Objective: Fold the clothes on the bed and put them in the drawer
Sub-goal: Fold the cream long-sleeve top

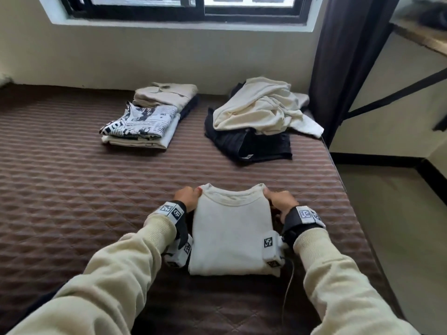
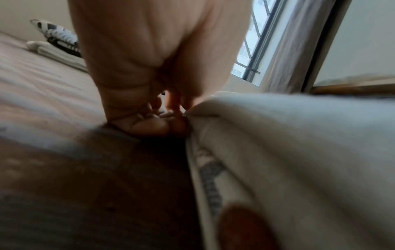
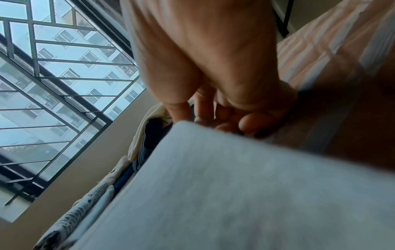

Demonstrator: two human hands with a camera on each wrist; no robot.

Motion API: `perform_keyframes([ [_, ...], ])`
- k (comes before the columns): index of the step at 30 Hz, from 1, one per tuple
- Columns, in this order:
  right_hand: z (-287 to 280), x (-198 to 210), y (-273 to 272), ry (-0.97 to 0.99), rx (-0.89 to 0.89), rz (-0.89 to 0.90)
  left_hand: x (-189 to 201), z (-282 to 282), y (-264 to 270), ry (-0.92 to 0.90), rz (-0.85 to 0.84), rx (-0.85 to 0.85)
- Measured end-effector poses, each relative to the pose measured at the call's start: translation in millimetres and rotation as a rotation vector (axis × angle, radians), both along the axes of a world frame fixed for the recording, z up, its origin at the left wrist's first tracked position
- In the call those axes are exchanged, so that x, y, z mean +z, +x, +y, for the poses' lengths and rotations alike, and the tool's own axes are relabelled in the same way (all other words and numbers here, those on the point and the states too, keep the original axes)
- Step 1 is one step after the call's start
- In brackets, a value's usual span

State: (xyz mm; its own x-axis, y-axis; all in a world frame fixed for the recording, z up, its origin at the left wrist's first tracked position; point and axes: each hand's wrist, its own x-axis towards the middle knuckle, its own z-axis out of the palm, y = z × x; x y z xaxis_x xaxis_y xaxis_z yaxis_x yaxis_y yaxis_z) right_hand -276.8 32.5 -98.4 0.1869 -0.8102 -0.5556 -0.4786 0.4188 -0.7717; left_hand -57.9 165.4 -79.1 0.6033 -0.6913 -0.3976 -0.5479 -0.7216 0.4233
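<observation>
The folded cream shirt (image 1: 232,233) lies flat on the bed (image 1: 72,189), collar end away from the person, between the two hands. The left hand (image 1: 187,197) pinches the far left corner at the shoulder; its fingers (image 2: 149,121) are curled under the edge with the thumb on top. The right hand (image 1: 280,201) grips the far right corner likewise, fingers (image 3: 245,123) tucked beneath the cloth.

Handling, by judgement: the shirt is light, soft and limp. It will not hold its shape unsupported, so a lift by the far corners alone would likely let the near end sag and unfold. Support from below along both side edges suits it better.

Beyond the left fingers sits a stack of folded clothes (image 1: 150,117). Beyond the right fingers lies a loose pile of unfolded clothes (image 1: 258,119). No drawer is visible.
</observation>
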Motion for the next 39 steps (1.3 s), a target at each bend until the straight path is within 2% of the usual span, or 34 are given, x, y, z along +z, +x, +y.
perform_keyframes([
  [3,-1,-10,0,-0.022,-0.067,0.007,-3,3,5,-0.011,-0.009,0.032],
  [6,9,-4,-4,-0.011,-0.100,-0.028,-3,9,6,-0.070,0.066,0.128],
  [9,23,2,-16,0.021,-0.108,-0.130,-7,20,-1,-0.214,0.317,0.257],
  [11,40,3,-24,0.024,-0.074,-0.117,-8,33,-14,-0.224,0.398,0.305],
  [13,61,1,-32,-0.027,-0.051,-0.080,-9,46,-36,-0.135,0.316,0.291],
  [16,93,-13,-47,-0.120,0.035,0.101,-8,69,-80,-0.007,0.143,0.271],
  [19,121,-19,-57,-0.140,0.069,0.090,-8,82,-105,-0.026,0.144,0.328],
  [21,132,-15,-62,-0.107,0.045,-0.037,-8,85,-106,-0.092,0.193,0.369],
  [27,163,26,-82,0.171,-0.224,-0.628,1,102,-114,-0.365,0.555,0.483],
  [29,170,31,-88,0.304,-0.339,-0.897,-3,105,-126,-0.487,0.776,0.595],
  [31,174,27,-87,0.342,-0.392,-1.087,-8,108,-141,-0.565,1.085,0.687],
  [32,176,25,-84,0.328,-0.402,-1.128,-4,112,-151,-0.579,1.224,0.711],
  [34,182,20,-79,0.308,-0.436,-1.107,2,120,-169,-0.596,1.398,0.683],
  [36,182,12,-79,0.323,-0.449,-1.041,4,126,-184,-0.588,1.455,0.625],
  [39,181,16,-83,0.326,-0.422,-0.972,2,128,-188,-0.619,1.435,0.609],
])
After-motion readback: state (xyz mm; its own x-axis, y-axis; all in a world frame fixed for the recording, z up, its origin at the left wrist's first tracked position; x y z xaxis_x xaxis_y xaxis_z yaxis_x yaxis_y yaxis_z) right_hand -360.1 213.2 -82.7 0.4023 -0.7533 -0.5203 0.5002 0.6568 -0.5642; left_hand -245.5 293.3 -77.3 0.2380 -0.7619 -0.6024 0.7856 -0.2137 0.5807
